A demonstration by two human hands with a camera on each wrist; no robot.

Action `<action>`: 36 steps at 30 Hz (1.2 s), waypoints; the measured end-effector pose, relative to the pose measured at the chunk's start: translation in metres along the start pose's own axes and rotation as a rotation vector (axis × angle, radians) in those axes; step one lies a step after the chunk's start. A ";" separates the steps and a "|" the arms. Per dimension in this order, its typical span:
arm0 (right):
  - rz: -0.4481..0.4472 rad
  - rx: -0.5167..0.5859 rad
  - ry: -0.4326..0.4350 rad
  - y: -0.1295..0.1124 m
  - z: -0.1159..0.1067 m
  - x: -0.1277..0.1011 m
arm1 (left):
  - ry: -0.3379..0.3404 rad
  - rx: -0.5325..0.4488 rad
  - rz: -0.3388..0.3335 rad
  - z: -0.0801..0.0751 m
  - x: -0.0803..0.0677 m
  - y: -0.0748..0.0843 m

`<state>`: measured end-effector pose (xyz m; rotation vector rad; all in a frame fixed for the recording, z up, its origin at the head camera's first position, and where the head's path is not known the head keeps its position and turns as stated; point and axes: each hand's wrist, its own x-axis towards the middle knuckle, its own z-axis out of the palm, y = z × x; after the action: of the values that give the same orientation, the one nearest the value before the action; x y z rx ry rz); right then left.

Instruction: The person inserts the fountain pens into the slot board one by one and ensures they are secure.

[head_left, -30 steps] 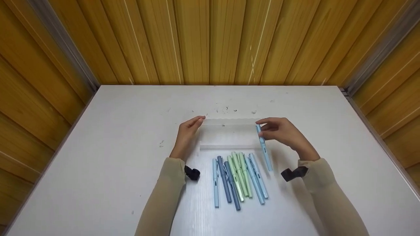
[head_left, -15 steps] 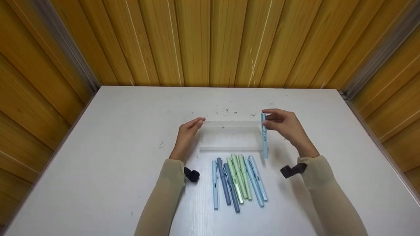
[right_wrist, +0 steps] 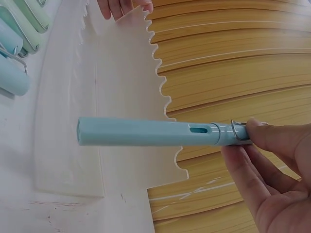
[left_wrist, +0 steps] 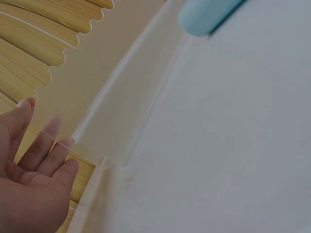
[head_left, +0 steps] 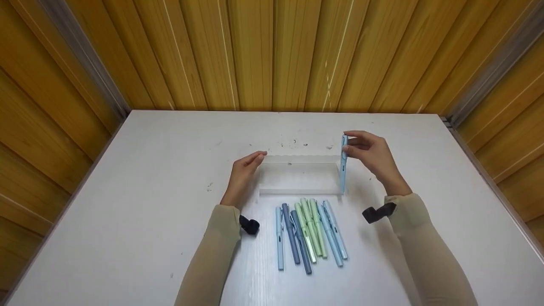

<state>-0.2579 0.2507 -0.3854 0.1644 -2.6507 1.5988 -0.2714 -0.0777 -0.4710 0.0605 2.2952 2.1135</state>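
A clear plastic pen rack (head_left: 301,191) with scalloped edges stands mid-table. At its back left corner, my left hand (head_left: 246,170) pinches the edge; in the left wrist view some fingers (left_wrist: 41,153) show through the clear panel. My right hand (head_left: 367,155) grips a light blue fountain pen (head_left: 343,165) by its capped end. The pen lies lengthwise front to back along the rack's right end, across both scalloped edges in the right wrist view (right_wrist: 150,132). Hand and thumb cover the cap's tip and part of its metal clip.
In front of the rack lie several pens side by side: a light blue pen (head_left: 279,238) at the left, dark blue pens (head_left: 291,233), green pens (head_left: 313,229), and light blue pens (head_left: 335,231) at the right. Yellow wood-look panels (head_left: 272,55) wall the white table (head_left: 148,191).
My right hand has carried the light blue pen away from me and slightly right, turning it from slanted to nearly straight over the rack's right end. The left hand has stayed put.
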 end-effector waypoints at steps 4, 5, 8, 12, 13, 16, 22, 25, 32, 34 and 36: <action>0.004 0.001 0.021 0.000 -0.001 0.004 | -0.001 -0.020 -0.018 0.000 0.001 0.002; 0.007 0.000 0.024 0.000 -0.001 0.004 | 0.004 -0.020 -0.020 0.000 0.003 -0.003; 0.004 0.006 0.043 0.002 0.000 0.005 | 0.005 -0.018 -0.025 0.000 0.002 -0.004; -0.010 0.025 0.068 0.003 0.002 0.009 | 0.004 -0.037 -0.002 0.000 0.001 -0.005; -0.011 0.029 0.072 0.003 0.002 0.010 | 0.005 -0.039 0.006 -0.001 0.002 -0.005; -0.004 0.032 0.076 0.002 0.003 0.013 | 0.011 -0.033 0.016 -0.002 0.003 -0.005; 0.014 0.024 0.066 0.002 0.005 0.016 | 0.004 -0.031 -0.004 -0.002 0.002 -0.006; 0.010 0.021 0.059 0.004 0.005 0.017 | 0.003 -0.037 -0.015 -0.001 0.002 -0.006; 0.035 0.028 0.060 0.007 0.008 0.023 | 0.005 -0.042 -0.019 0.000 0.002 -0.005; 0.043 0.024 0.061 0.008 0.008 0.024 | 0.007 -0.046 -0.021 0.000 0.001 -0.005; 0.045 0.023 0.060 0.009 0.009 0.026 | 0.008 -0.047 -0.020 0.000 0.001 -0.005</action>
<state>-0.2842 0.2455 -0.3954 0.0569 -2.6108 1.6207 -0.2727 -0.0783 -0.4755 0.0280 2.2393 2.1613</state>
